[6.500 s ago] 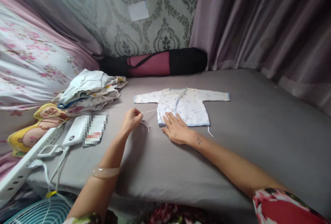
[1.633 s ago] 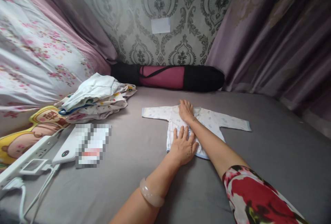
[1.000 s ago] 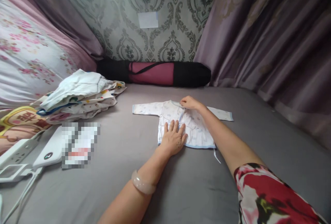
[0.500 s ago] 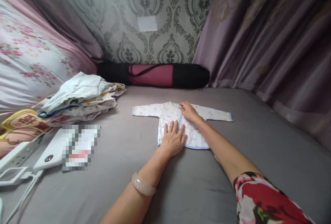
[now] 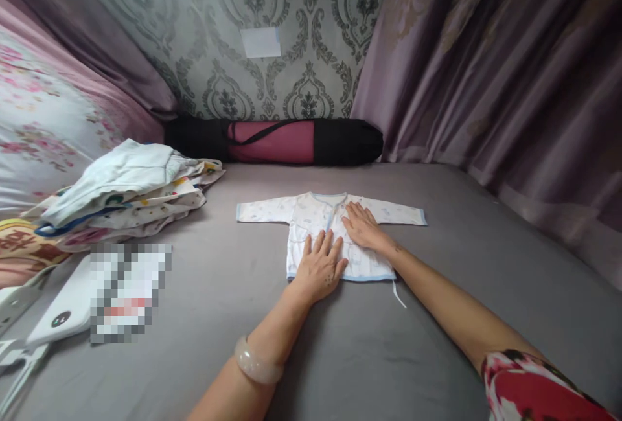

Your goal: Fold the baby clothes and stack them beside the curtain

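My left hand (image 5: 319, 268) lies flat, its grip released, on the lower front of the small white shirt (image 5: 311, 219); my right hand (image 5: 362, 227), equally loose, rests farther up its chest. Below my right wrist, a white tie (image 5: 399, 295) trails onto the grey sheet (image 5: 369, 356).

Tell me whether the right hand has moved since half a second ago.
Yes. Judged against the black-and-maroon bag, the right hand has shifted rightward and toward the wearer, off the shirt neckline.
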A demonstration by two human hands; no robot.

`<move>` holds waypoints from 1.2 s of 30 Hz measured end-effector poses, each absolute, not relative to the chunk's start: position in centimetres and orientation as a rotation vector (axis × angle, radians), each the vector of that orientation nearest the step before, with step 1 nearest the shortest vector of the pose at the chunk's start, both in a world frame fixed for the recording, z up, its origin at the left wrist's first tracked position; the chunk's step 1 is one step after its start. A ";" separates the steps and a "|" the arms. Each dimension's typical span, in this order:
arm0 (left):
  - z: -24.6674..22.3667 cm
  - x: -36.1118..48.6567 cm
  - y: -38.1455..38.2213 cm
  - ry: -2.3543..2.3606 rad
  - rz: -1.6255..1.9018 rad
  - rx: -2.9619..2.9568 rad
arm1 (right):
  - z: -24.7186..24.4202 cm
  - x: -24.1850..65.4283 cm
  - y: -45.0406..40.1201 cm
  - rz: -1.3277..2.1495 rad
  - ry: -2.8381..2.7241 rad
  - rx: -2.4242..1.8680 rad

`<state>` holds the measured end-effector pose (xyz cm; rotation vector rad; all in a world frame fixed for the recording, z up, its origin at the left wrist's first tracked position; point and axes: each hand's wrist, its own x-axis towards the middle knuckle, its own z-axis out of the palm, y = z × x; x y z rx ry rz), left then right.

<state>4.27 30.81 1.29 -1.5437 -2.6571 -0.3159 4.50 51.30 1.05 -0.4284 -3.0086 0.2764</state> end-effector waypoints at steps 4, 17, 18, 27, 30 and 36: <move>1.2 4.4 30.8 -2.663 -0.295 -1.538 | 0.7 2.9 51.2 0.197 -3.053 -0.468; 2.0 4.0 30.8 -2.766 -0.297 -1.570 | 1.6 -1.8 52.5 0.221 -3.011 -0.552; 2.1 3.9 30.8 -2.788 -0.306 -1.572 | 1.6 -1.5 52.4 0.238 -3.016 -0.545; 2.8 3.6 30.6 -2.869 -0.333 -1.567 | 1.7 5.4 49.6 0.350 -3.100 -0.363; 2.5 3.3 30.5 -2.843 -0.332 -1.545 | 1.7 8.1 48.1 0.345 -3.103 -0.307; 2.0 2.9 30.1 -2.801 -0.294 -1.518 | 2.0 12.1 44.7 0.317 -3.103 -0.183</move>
